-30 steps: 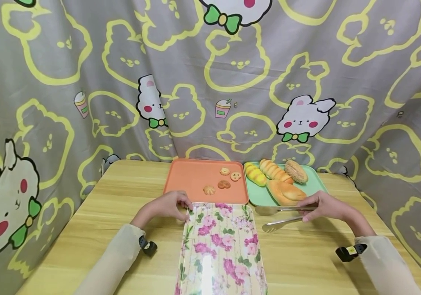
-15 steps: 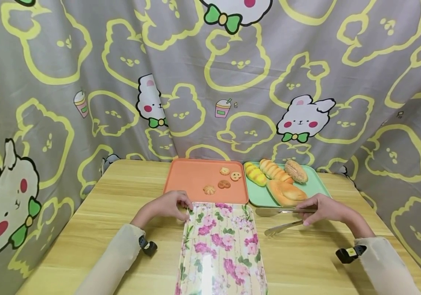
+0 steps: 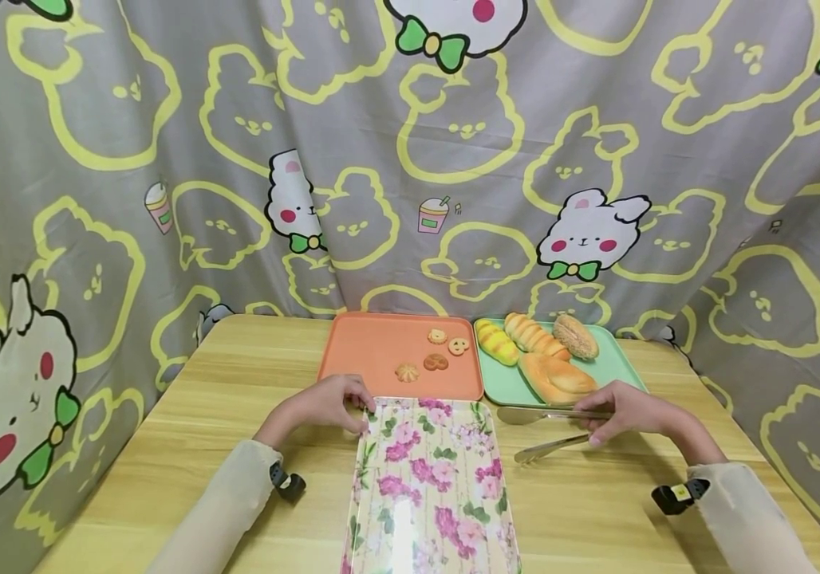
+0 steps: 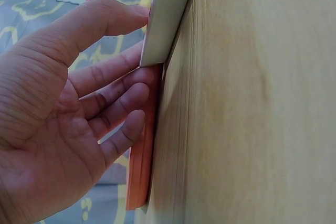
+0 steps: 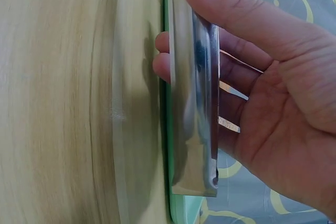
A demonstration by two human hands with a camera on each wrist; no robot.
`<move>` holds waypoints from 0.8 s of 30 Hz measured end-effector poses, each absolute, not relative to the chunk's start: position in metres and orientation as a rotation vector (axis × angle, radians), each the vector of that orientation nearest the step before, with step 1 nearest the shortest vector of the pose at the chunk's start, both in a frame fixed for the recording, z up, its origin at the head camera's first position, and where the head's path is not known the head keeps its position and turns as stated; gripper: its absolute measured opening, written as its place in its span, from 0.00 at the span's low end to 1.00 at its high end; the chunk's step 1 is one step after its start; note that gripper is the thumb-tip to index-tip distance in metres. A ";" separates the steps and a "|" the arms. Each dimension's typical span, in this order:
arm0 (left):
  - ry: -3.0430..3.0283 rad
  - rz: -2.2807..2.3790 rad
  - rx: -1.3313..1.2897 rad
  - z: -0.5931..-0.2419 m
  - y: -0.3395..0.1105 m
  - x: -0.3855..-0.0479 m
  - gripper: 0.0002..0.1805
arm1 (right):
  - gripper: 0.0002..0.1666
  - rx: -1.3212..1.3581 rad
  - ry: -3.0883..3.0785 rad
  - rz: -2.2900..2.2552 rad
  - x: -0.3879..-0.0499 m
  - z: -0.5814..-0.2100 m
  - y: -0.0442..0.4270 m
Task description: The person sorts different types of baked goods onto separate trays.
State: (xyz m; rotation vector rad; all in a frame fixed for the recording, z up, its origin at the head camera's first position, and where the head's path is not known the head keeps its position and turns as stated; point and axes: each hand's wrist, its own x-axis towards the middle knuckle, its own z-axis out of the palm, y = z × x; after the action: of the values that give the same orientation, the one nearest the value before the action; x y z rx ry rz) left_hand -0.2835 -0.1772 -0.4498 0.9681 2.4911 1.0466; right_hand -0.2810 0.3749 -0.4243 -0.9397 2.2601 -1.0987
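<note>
My left hand (image 3: 331, 401) holds the far left corner of a flower-patterned tray (image 3: 427, 478), its thumb and index finger at the edge in the left wrist view. My right hand (image 3: 628, 413) grips metal tongs (image 5: 191, 108) around their arms, thumb on one side and fingers on the other. The tongs' two tips point left and stand apart, over the wood right of the flowered tray. Just beyond them is a green tray (image 3: 614, 363) with a yellow striped bread (image 3: 498, 341), a ridged loaf (image 3: 535, 336), a seeded bun (image 3: 575, 337) and a large folded bread (image 3: 557, 377).
An orange tray (image 3: 363, 351) lies behind the flowered tray, with several cookies (image 3: 435, 362) on its right half. The wooden table (image 3: 216, 399) ends at a patterned curtain (image 3: 360, 119) behind and at the sides.
The tongs' nearer arm has swung slightly toward the front, so the tips are a little wider apart. The left hand, trays and breads keep their places; the head view has tipped slightly.
</note>
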 end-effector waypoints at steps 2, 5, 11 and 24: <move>2.488 1.052 0.962 -0.450 -0.177 -0.283 0.11 | 0.30 -0.939 2.255 -1.095 -0.281 -0.425 0.375; 2.489 1.053 0.958 -0.450 -0.177 -0.283 0.11 | 0.31 -0.930 2.254 -1.082 -0.280 -0.425 0.374; 2.495 1.053 0.963 -0.450 -0.177 -0.283 0.11 | 0.32 -0.916 2.265 -1.075 -0.280 -0.426 0.373; 2.487 1.063 0.963 -0.450 -0.176 -0.282 0.11 | 0.33 -0.904 2.279 -1.042 -0.281 -0.423 0.371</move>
State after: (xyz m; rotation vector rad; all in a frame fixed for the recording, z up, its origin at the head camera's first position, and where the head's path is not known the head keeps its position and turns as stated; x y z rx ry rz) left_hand -0.2824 -0.1762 -0.4496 0.9629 2.4872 1.0634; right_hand -0.2806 0.3706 -0.4228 -0.9040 2.2792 -1.0417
